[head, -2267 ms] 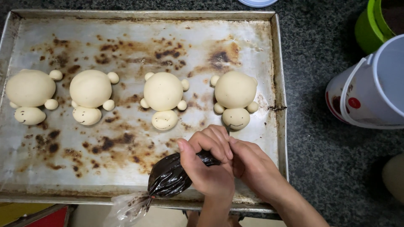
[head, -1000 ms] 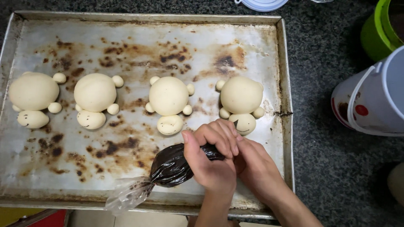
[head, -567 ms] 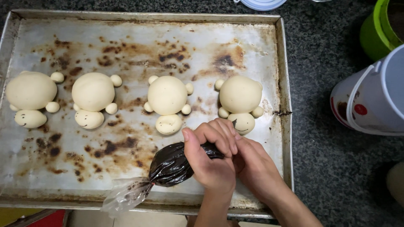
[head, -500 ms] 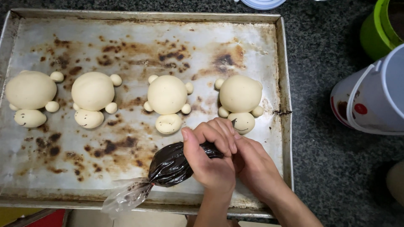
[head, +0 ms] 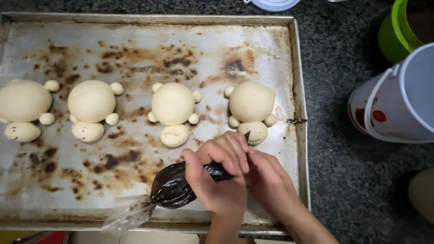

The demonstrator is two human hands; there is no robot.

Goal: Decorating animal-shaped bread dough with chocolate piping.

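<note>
Dark speckled stone bench carries stained metal baking tray at centre-left. White lidded bucket at 3 o'clock, just beside tray. Green container at 2 o'clock. White lid at 12 o'clock, cut by edge.

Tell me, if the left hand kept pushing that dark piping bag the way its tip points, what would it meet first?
The left hand aims the piping bag at the rightmost dough figure; its tip is already at the small head piece, seemingly touching, though depth is unclear.

White tub with red-spotted label right of tray; green container behind.
</note>
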